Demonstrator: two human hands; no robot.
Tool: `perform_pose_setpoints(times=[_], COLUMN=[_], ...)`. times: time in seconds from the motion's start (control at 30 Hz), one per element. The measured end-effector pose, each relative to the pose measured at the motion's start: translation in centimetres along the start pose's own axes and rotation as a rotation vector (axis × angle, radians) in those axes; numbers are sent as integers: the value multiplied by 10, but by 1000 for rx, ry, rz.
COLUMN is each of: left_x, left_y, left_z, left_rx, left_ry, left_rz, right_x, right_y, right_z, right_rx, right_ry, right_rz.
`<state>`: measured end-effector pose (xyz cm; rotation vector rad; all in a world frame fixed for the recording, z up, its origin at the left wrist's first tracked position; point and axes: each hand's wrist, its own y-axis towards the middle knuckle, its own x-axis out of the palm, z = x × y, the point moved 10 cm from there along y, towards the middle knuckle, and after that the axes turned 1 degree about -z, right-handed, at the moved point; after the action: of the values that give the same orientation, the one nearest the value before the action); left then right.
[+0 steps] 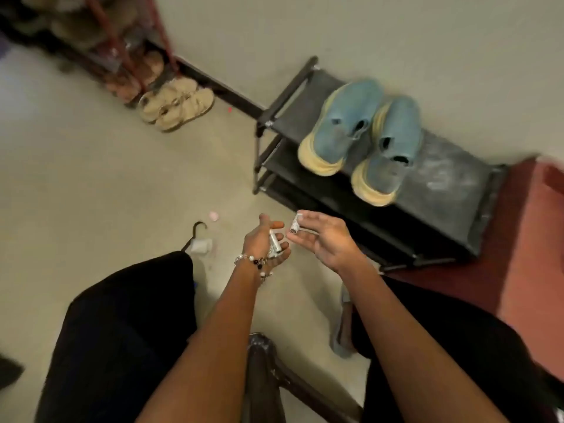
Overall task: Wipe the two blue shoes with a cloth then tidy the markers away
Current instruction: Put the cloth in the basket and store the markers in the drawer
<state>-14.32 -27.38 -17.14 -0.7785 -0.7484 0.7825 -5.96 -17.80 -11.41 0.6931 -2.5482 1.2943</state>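
Note:
Two blue shoes with yellow soles, one (pixel 338 126) on the left and the other (pixel 387 154) beside it, sit toes toward me on top of a black shoe rack (pixel 442 184). My left hand (pixel 265 239), with a bead bracelet on the wrist, holds white markers (pixel 274 244) in its loosely curled fingers. My right hand (pixel 323 239) pinches another white marker (pixel 295 224) at its fingertips, close to the left hand. Both hands hover above the floor in front of the rack. A greyish cloth (pixel 343 328) lies on the floor by my right leg.
Beige sandals (pixel 177 103) lie by a red shoe rack (pixel 122 50) at the back left. A black hanger hook (pixel 197 232) and a small white item (pixel 201 245) lie on the floor. A red mat (pixel 531 254) is at the right, and a dark stool leg (pixel 262 377) stands between my knees.

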Motion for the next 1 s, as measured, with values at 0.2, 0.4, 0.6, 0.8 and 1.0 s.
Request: perform_pose_setpoints(times=[0.2, 0.4, 0.6, 0.8, 1.0], left_x=[171, 303, 362, 347, 315], left_y=[-109, -201, -241, -237, -188], left_z=[-15, -88, -224, -345, -379], left_rx=[9, -36, -212, -363, -327], left_ry=[74, 190, 360, 564, 831], left_rz=[-279, -450, -528, -491, -358], right_x=[-106, -235, -373, -471, -529], right_y=[-133, -253, -333, -350, -309], right_z=[-105, -151, -104, -8, 37], right_rx=[-226, -418, -405, -216, -44], right_ry=[113, 197, 303, 244, -317], right_rz=[152, 312, 526, 704, 898])
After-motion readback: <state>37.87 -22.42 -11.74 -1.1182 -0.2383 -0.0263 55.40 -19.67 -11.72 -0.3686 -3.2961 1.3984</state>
